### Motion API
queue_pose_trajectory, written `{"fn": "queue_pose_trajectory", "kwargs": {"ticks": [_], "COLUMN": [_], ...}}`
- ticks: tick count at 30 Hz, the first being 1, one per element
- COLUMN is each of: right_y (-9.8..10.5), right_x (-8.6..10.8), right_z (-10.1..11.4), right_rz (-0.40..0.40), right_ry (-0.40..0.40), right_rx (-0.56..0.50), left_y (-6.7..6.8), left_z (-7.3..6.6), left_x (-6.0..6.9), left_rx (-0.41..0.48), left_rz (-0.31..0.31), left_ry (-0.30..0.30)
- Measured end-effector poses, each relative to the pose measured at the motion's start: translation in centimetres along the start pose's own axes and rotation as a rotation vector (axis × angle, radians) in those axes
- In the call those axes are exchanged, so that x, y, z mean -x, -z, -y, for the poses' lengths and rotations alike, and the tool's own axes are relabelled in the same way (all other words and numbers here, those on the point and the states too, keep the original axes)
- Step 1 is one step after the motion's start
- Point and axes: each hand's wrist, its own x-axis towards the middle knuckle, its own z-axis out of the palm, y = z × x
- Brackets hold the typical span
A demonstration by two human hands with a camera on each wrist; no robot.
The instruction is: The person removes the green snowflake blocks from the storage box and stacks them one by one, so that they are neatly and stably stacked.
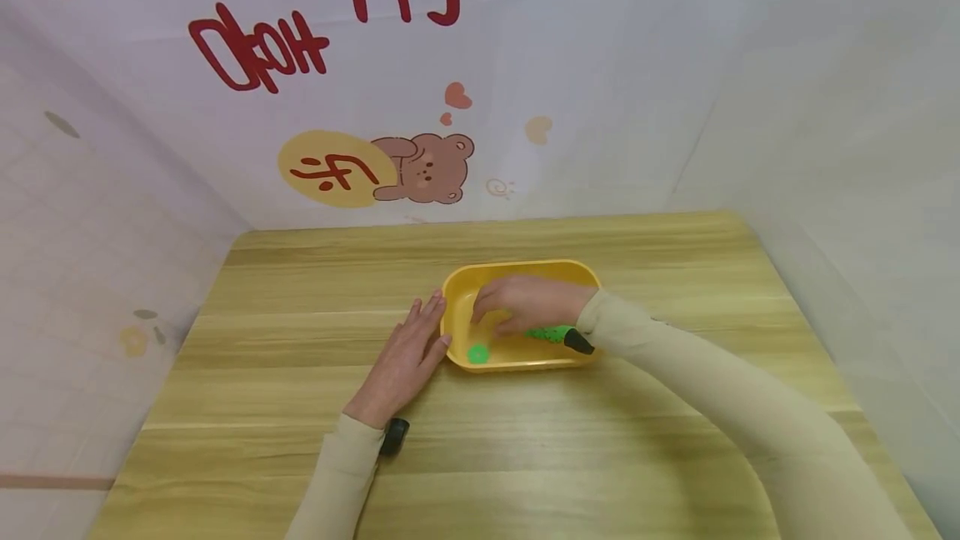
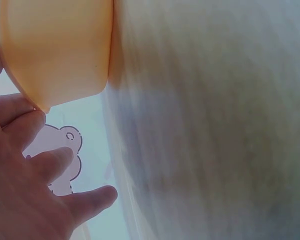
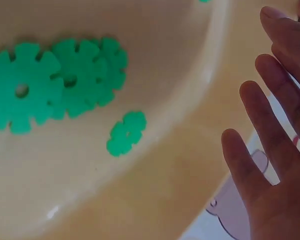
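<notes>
A yellow plastic basin (image 1: pixel 525 367) stands on the wooden table. My left hand (image 1: pixel 401 365) lies at its left end, with thumb and index finger touching the outside near the rim; the other fingers stretch out straight. My right hand (image 1: pixel 517 302) reaches over the right side into the basin, fingers bent loosely downward. Nothing shows between the fingers of the right hand (image 3: pixel 275 135) in the right wrist view. One green snowflake disc (image 1: pixel 477 354) lies in the front left corner. Several overlapping green notched discs (image 3: pixel 22 90) form a row, and a smaller-looking disc (image 3: pixel 126 133) lies apart.
Wooden tabletop (image 1: pixel 585 457) surrounds the basin. A white wall sheet (image 1: pixel 600 65) with red characters and a cartoon bear (image 1: pixel 431 169) rises behind the table. A black band (image 1: pixel 393 437) circles the left wrist.
</notes>
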Motion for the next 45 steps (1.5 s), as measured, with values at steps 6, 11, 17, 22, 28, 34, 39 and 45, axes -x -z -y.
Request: {"fn": "queue_pose_trajectory", "kwargs": {"ticks": [6, 11, 17, 22, 28, 34, 39, 45], "right_y": [-1.1, -1.7, -2.3, -2.6, -2.9, -3.2, -3.3, -3.6], "right_x": [-1.0, -1.5, -2.2, -2.8, -3.2, -3.4, -3.5, -3.5], "right_z": [-0.1, -0.2, -0.4, -0.4, -0.4, -0.5, -0.7, -1.0], "right_rz": [0.036, 0.086, 0.150, 0.169, 0.183, 0.180, 0.173, 0.192], "right_ry": [0.046, 0.037, 0.020, 0.078, 0.087, 0.102, 0.109, 0.043], "right_rx": [0.033, 0.025, 0.072, 0.136, 0.156, 0.172, 0.163, 0.173], "left_y": [0.0, 0.0, 0.0, 0.0, -0.1, -0.2, -0.3, -0.4], "left_z": [-0.1, -0.1, -0.1, -0.2, -0.1, -0.1, -0.1, -0.1], "left_x": [0.0, 0.1, 0.0, -0.1, -0.1, -0.1, -0.1, -0.1], "left_rx": [0.007, 0.010, 0.014, 0.011, 0.016, 0.026, 0.026, 0.025], "left_rz": [0.001, 0.008, 0.015, 0.012, 0.006, 0.003, 0.006, 0.004], "left_ry": [0.002, 0.007, 0.015, 0.012, 0.008, 0.009, 0.012, 0.019]}}
